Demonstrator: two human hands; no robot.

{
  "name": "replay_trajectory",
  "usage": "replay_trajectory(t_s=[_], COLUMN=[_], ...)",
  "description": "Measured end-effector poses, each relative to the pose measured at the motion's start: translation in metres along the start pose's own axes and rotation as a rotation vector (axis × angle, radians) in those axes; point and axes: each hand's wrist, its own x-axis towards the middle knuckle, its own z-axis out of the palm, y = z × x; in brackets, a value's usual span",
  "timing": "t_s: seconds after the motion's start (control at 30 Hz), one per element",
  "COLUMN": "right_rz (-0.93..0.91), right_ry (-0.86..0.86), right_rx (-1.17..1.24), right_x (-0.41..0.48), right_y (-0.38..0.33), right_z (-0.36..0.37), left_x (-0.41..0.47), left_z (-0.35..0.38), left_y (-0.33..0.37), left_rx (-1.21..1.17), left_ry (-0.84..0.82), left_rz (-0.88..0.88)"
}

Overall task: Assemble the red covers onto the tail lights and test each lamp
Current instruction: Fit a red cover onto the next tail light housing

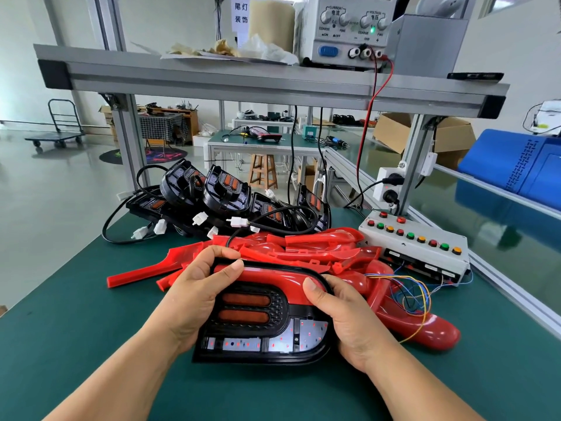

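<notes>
A black tail light (261, 326) lies on the green bench in front of me, with two orange bars and a strip of small red LEDs showing. A red cover (273, 278) sits along its top edge. My left hand (194, 287) grips the lamp's left end, thumb pressing on the cover. Gripping the right end is my right hand (343, 317), its thumb also on the cover. Behind lies a heap of loose red covers (303, 247), and further back a pile of black tail lights (224, 196) with cables and white plugs.
A white test box (419, 241) with red, green and yellow buttons stands at the right, coloured wires (406, 296) trailing from it over the covers. A power supply (349, 28) sits on the aluminium shelf (243, 80) overhead. A blue case (516, 165) lies far right.
</notes>
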Motion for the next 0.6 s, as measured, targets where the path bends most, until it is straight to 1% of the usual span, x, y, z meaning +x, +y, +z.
replay_trajectory(t_s=[0.23,0.47,0.6], right_rz=[0.011,0.0,-0.011], right_ry=[0.01,0.043,0.041], right_rx=[0.021,0.096,0.071], right_x=[0.0,-0.0012,-0.002], right_y=[0.0012,0.0004,0.0003], right_z=[-0.0012,-0.0016,-0.0014], left_x=[0.0024,0.0037,0.0039], left_z=[-0.0028,-0.0014,-0.0016], left_y=[-0.0006,-0.0007,-0.0014], left_rx=[0.004,0.004,0.003], left_ry=[0.008,0.007,0.002], left_rz=[-0.003,0.027,0.049])
